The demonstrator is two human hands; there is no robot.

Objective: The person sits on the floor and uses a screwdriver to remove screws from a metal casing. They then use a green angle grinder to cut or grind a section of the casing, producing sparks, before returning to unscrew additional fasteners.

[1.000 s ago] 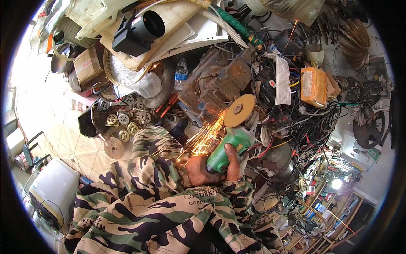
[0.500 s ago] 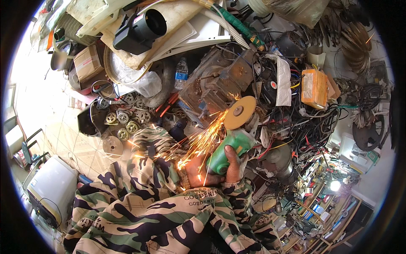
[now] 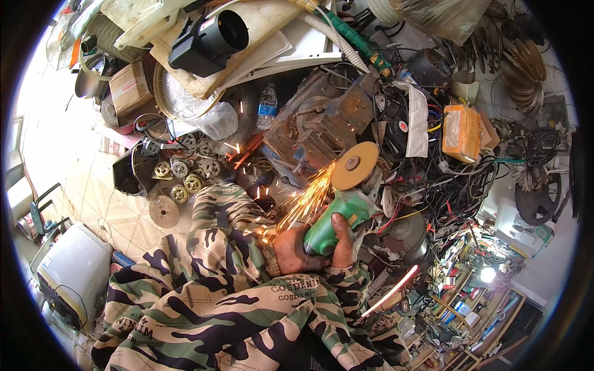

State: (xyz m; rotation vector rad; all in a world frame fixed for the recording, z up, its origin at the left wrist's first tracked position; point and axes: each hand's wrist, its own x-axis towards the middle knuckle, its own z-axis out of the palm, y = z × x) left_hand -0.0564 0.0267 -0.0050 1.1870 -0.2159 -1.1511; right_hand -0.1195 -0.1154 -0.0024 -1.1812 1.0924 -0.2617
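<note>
The grinding is in the middle, not finished: both hands, the right hand and the left hand, are closed tightly around the green grinder near the centre, and its disc throws sparks leftward from the rusty metal block.

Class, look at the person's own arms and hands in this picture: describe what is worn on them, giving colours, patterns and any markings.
Both arms wear long camouflage sleeves in green, cream and dark patches, with small dark lettering printed on the fabric. The left hand and right hand are bare: no gloves, and no rings or watch that can be made out.
</note>
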